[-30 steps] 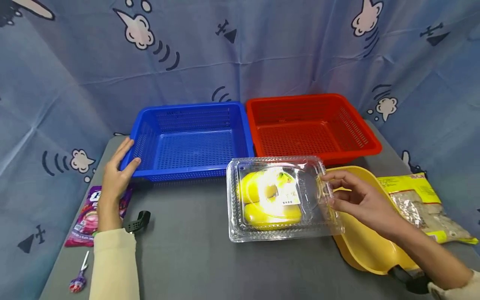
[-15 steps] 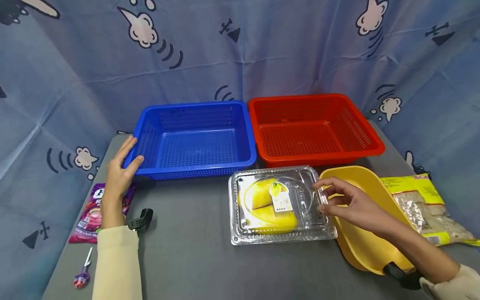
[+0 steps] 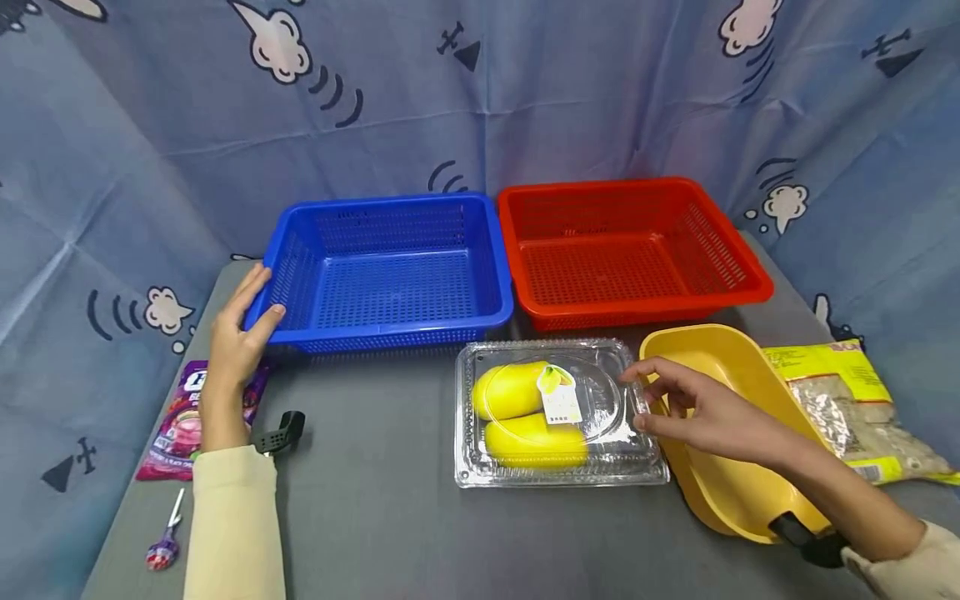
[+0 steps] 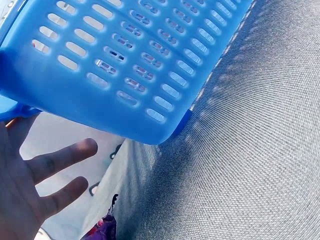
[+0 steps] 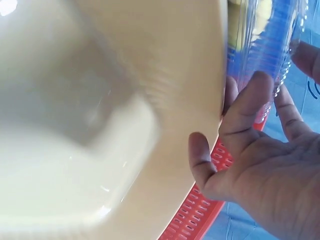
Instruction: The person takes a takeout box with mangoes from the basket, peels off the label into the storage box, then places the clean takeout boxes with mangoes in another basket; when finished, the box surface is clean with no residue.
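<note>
A clear plastic fruit box (image 3: 607, 458) with two yellow mangoes (image 3: 536, 440) and a small tag appears to lie flat on the grey table. My right hand (image 3: 701, 412) grips its right edge, index finger over the lid and thumb at the side. In the right wrist view, the box edge (image 5: 280, 80) lies between the thumb and bent fingers. My left hand (image 3: 234, 342) rests on the left rim of the blue basket (image 3: 390, 329), thumb at the front corner. Two of its fingers extend straight in the left wrist view, touching nothing; the others are partly hidden.
A red basket (image 3: 645, 310) adjoins the blue one on the right. Under my right forearm sits a yellow basin (image 3: 720, 467), beside a yellow-and-clear food bag (image 3: 862, 417). A purple snack bag (image 3: 180, 425) and a lollipop (image 3: 162, 550) lie at left. Patterned curtain stands behind.
My right hand has lowered the fruit box from a tilted, raised position to lie flatter near the table. The left hand stays on the blue basket's rim.
</note>
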A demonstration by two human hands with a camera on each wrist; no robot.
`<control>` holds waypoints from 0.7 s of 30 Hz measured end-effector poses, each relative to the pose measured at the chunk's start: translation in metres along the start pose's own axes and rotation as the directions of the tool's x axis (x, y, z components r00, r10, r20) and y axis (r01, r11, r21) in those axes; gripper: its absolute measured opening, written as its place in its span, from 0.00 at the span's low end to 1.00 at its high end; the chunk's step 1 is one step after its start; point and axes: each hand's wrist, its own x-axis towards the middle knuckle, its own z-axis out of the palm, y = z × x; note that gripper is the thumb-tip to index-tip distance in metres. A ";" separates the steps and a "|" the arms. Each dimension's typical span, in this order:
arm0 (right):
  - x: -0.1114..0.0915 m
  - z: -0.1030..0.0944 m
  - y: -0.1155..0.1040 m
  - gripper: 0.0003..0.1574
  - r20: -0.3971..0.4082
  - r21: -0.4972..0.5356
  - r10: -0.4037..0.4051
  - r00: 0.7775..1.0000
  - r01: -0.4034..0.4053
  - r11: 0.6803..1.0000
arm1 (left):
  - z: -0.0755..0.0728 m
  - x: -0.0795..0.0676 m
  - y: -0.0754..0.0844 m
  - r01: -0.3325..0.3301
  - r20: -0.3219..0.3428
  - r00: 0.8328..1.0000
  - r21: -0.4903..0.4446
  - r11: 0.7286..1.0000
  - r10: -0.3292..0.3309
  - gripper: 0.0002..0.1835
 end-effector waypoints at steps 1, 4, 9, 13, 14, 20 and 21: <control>0.000 -0.001 0.000 0.28 0.004 -0.008 -0.001 1.000 0.001 1.000 | 0.000 0.000 0.000 0.001 0.000 1.000 0.000 1.000 -0.001 0.32; 0.001 -0.002 -0.002 0.28 0.029 -0.015 0.009 1.000 -0.009 1.000 | -0.001 0.000 0.001 0.008 -0.004 1.000 -0.008 1.000 -0.008 0.32; 0.002 -0.002 -0.004 0.27 0.066 -0.014 0.010 0.998 -0.009 1.000 | -0.001 0.001 0.003 0.012 -0.005 1.000 0.000 1.000 -0.012 0.32; 0.002 -0.003 -0.004 0.27 0.067 -0.038 0.008 0.998 -0.006 0.999 | -0.002 0.001 0.004 0.017 0.005 1.000 0.011 1.000 -0.017 0.33; 0.002 -0.003 -0.005 0.27 0.071 -0.047 0.009 0.997 -0.006 0.999 | -0.002 0.001 0.004 0.018 0.011 1.000 0.014 1.000 -0.018 0.33; 0.001 -0.016 -0.009 0.28 0.152 -0.128 -0.002 0.988 0.022 0.992 | -0.006 0.001 0.015 -0.003 0.051 0.999 0.047 0.999 0.000 0.34; 0.001 -0.019 -0.009 0.28 0.166 -0.146 -0.014 0.986 0.039 0.989 | -0.006 0.002 0.021 -0.018 0.046 0.999 0.056 0.998 0.016 0.34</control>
